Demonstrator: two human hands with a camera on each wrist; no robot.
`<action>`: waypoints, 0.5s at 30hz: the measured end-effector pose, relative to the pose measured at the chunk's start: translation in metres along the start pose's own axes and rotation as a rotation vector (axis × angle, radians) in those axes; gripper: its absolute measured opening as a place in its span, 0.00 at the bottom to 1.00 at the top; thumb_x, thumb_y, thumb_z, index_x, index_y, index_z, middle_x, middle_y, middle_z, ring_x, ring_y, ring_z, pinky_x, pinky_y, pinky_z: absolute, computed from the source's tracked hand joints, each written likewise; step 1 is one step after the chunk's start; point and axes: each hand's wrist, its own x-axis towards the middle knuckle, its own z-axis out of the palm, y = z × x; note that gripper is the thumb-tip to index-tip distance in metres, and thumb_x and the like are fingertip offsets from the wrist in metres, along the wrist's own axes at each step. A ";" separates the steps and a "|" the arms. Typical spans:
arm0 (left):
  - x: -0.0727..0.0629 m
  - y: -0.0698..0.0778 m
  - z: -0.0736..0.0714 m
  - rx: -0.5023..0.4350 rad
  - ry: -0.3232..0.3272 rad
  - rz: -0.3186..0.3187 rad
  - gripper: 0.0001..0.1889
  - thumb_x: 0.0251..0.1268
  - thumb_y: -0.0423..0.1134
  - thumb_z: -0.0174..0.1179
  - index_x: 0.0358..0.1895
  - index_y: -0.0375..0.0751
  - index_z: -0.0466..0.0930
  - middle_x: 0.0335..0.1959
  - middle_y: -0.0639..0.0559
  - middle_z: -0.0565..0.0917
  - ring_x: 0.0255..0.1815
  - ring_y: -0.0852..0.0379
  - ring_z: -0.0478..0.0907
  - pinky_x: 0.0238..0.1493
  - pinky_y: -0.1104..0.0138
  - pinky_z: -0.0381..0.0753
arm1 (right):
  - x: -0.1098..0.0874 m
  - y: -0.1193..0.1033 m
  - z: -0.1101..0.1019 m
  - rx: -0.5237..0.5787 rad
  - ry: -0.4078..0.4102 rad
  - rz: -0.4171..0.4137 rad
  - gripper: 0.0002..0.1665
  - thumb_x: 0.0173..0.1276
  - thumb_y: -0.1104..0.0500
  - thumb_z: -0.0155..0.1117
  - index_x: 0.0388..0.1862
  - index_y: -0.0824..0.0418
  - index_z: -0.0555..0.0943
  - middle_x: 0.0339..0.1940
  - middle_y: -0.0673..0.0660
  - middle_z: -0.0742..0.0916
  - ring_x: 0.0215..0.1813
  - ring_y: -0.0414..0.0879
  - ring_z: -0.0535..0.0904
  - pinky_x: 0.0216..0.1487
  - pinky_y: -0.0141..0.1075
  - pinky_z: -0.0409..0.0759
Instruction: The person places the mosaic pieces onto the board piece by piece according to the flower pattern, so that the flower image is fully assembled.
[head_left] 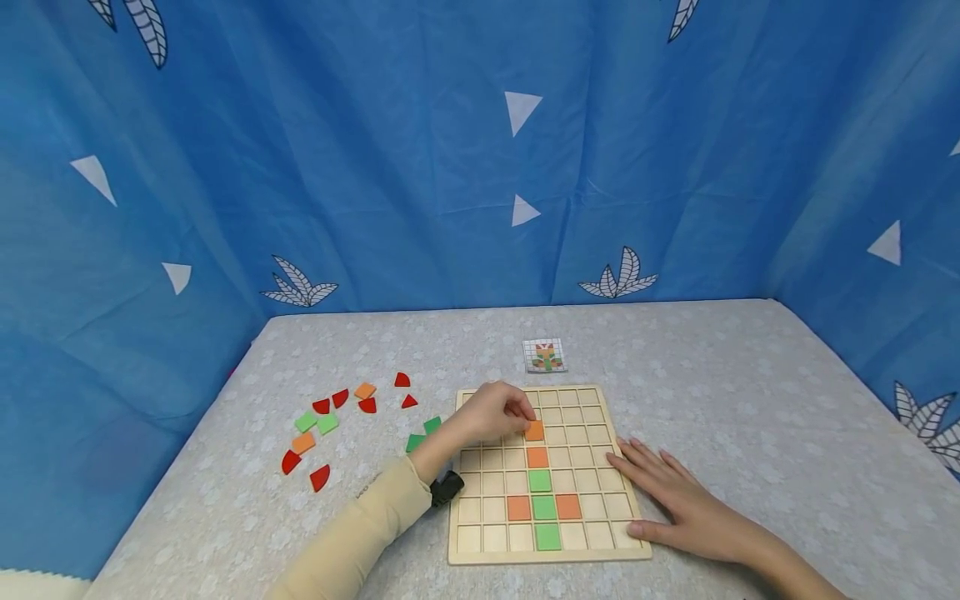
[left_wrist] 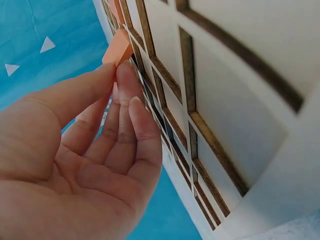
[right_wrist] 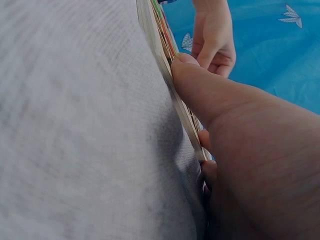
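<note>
My left hand point(head_left: 495, 412) is over the upper part of a wooden grid board point(head_left: 475, 557), pinching an orange square tile point(left_wrist: 118, 47) between thumb and index finger. In the left wrist view the tile tilts against the grid ridges. Below it on the board, a column holds another orange tile point(head_left: 537, 457) and green tiles point(head_left: 540, 481), with an orange tile point(head_left: 519, 507) and another orange tile point(head_left: 568, 506) on either side. My right hand point(head_left: 671, 504) rests along the board's right edge with fingers extended, its thumb point(right_wrist: 187, 67) touching the rim.
Left of the board lie loose red quarter-round pieces point(head_left: 320, 477), orange squares point(head_left: 303, 442), light green squares point(head_left: 327, 423) and darker green pieces point(head_left: 416, 442). A small pattern card point(head_left: 544, 356) lies behind the board. Blue curtain point(head_left: 420, 167) surrounds the patterned tablecloth point(head_left: 720, 375).
</note>
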 end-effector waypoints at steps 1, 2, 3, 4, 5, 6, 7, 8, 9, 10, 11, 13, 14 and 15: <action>0.000 0.000 0.000 0.000 0.001 0.000 0.03 0.58 0.28 0.63 0.31 0.40 0.84 0.25 0.58 0.80 0.27 0.63 0.76 0.33 0.69 0.75 | 0.000 0.000 0.000 0.003 -0.002 0.001 0.44 0.63 0.42 0.62 0.74 0.50 0.58 0.73 0.59 0.60 0.73 0.47 0.45 0.62 0.24 0.28; 0.000 0.000 0.001 0.004 0.001 -0.002 0.03 0.57 0.28 0.64 0.31 0.40 0.84 0.25 0.58 0.80 0.27 0.63 0.76 0.33 0.69 0.75 | 0.000 -0.001 -0.001 0.005 -0.005 0.003 0.44 0.63 0.42 0.62 0.74 0.50 0.58 0.73 0.59 0.60 0.73 0.46 0.45 0.62 0.24 0.28; 0.000 0.001 0.001 0.010 0.001 -0.007 0.03 0.57 0.28 0.64 0.31 0.40 0.84 0.24 0.59 0.80 0.27 0.64 0.76 0.33 0.69 0.75 | 0.000 -0.001 -0.001 0.006 -0.005 0.004 0.44 0.63 0.42 0.62 0.74 0.50 0.58 0.73 0.59 0.59 0.73 0.46 0.45 0.61 0.23 0.28; 0.000 0.002 0.001 0.019 0.001 -0.010 0.03 0.57 0.28 0.64 0.31 0.40 0.84 0.24 0.59 0.80 0.27 0.64 0.76 0.33 0.69 0.75 | 0.000 -0.001 -0.001 0.007 -0.006 0.008 0.44 0.63 0.42 0.62 0.74 0.50 0.58 0.73 0.58 0.59 0.73 0.46 0.44 0.62 0.24 0.28; -0.001 0.002 0.002 0.029 -0.002 -0.013 0.03 0.56 0.29 0.65 0.30 0.40 0.84 0.24 0.59 0.80 0.26 0.64 0.76 0.33 0.69 0.75 | 0.000 -0.001 -0.001 0.005 -0.006 0.007 0.44 0.63 0.42 0.62 0.74 0.50 0.58 0.73 0.59 0.59 0.73 0.46 0.44 0.62 0.24 0.28; -0.001 0.002 0.002 0.041 -0.005 -0.014 0.02 0.56 0.29 0.65 0.30 0.40 0.84 0.24 0.60 0.79 0.26 0.64 0.75 0.32 0.70 0.74 | 0.000 -0.001 -0.001 0.000 -0.002 0.008 0.44 0.62 0.42 0.62 0.74 0.50 0.58 0.73 0.58 0.60 0.73 0.46 0.45 0.62 0.24 0.28; -0.001 0.002 0.003 0.052 -0.007 -0.012 0.02 0.56 0.30 0.66 0.30 0.40 0.84 0.23 0.60 0.79 0.25 0.65 0.75 0.32 0.70 0.74 | 0.000 -0.001 0.000 -0.005 0.000 0.004 0.44 0.62 0.42 0.63 0.74 0.50 0.58 0.73 0.59 0.60 0.73 0.46 0.45 0.62 0.24 0.28; -0.002 0.002 0.003 0.066 -0.007 -0.006 0.01 0.56 0.31 0.66 0.30 0.40 0.84 0.23 0.60 0.79 0.25 0.65 0.75 0.31 0.70 0.74 | 0.000 -0.001 0.000 -0.009 0.003 0.002 0.44 0.62 0.42 0.63 0.74 0.50 0.58 0.73 0.59 0.60 0.73 0.46 0.45 0.62 0.24 0.28; -0.002 0.002 0.003 0.080 -0.004 0.001 0.01 0.56 0.31 0.66 0.29 0.40 0.84 0.23 0.60 0.79 0.25 0.65 0.74 0.30 0.70 0.74 | 0.000 -0.001 0.000 -0.014 0.006 0.000 0.44 0.62 0.42 0.63 0.74 0.50 0.58 0.73 0.59 0.60 0.73 0.45 0.45 0.62 0.24 0.28; -0.003 0.001 0.003 0.093 -0.004 0.008 0.01 0.55 0.31 0.67 0.29 0.40 0.84 0.23 0.61 0.78 0.24 0.65 0.74 0.30 0.71 0.73 | 0.000 0.000 0.000 -0.017 0.008 0.000 0.45 0.62 0.42 0.63 0.74 0.50 0.58 0.73 0.59 0.60 0.73 0.45 0.45 0.63 0.25 0.29; -0.003 0.001 0.003 0.105 -0.003 0.014 0.01 0.55 0.32 0.67 0.29 0.40 0.84 0.23 0.61 0.78 0.24 0.65 0.73 0.29 0.71 0.73 | 0.000 0.000 0.000 -0.019 0.011 -0.004 0.45 0.62 0.42 0.63 0.74 0.50 0.58 0.73 0.59 0.60 0.73 0.45 0.45 0.63 0.25 0.29; -0.004 0.001 0.003 0.122 0.007 0.022 0.02 0.55 0.31 0.67 0.28 0.40 0.84 0.23 0.61 0.78 0.24 0.66 0.73 0.29 0.71 0.73 | 0.000 0.000 0.000 -0.022 0.014 -0.010 0.44 0.62 0.43 0.63 0.74 0.51 0.58 0.72 0.59 0.60 0.73 0.45 0.45 0.63 0.25 0.29; -0.004 0.001 0.003 0.130 0.012 0.023 0.02 0.55 0.31 0.67 0.28 0.41 0.84 0.23 0.60 0.77 0.24 0.65 0.73 0.29 0.71 0.73 | 0.000 0.000 0.000 -0.023 0.015 -0.010 0.44 0.62 0.42 0.63 0.74 0.51 0.58 0.73 0.59 0.60 0.73 0.45 0.45 0.63 0.25 0.29; -0.004 0.001 0.003 0.137 0.016 0.025 0.03 0.55 0.31 0.67 0.27 0.42 0.84 0.23 0.60 0.77 0.24 0.65 0.73 0.29 0.71 0.73 | 0.000 0.000 0.000 -0.025 0.016 -0.013 0.44 0.62 0.42 0.63 0.74 0.51 0.58 0.72 0.59 0.60 0.73 0.45 0.45 0.63 0.25 0.29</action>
